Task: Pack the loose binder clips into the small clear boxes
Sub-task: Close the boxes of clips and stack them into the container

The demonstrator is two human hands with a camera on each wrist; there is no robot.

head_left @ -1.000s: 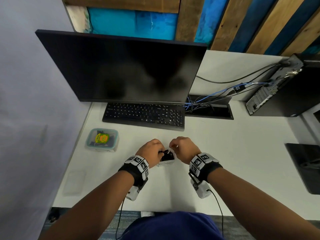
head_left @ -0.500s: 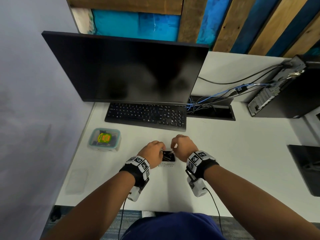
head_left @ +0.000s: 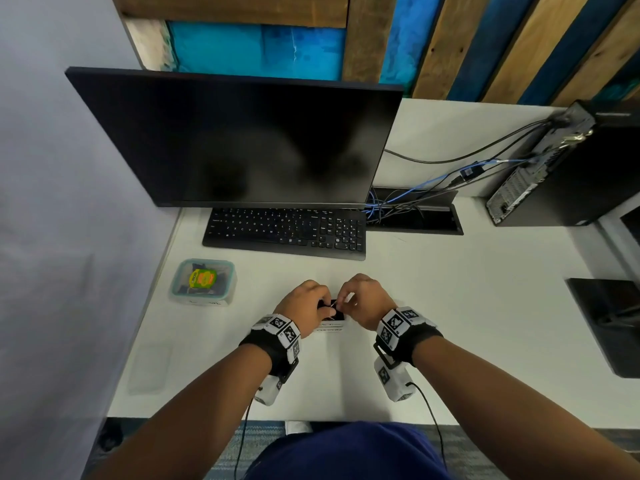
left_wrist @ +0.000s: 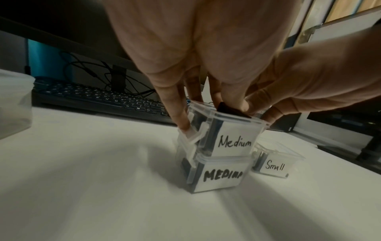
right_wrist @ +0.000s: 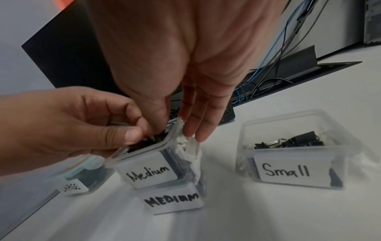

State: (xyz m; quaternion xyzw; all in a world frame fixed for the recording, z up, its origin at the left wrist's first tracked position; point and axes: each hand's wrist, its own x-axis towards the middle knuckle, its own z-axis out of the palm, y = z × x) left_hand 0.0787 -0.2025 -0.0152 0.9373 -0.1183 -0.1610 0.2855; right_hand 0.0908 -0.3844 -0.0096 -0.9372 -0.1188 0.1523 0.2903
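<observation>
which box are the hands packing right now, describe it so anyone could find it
On the white desk, in front of the keyboard, two clear boxes are stacked. It's the top box, labelled "Medium" in lower-case script; the bottom box reads "MEDIUM" in capitals.

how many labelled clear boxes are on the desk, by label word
Medium: 2, the upper box stacked on the lower box
Small: 1, the Small box
Large: 1, the Large box
Total: 4
</observation>
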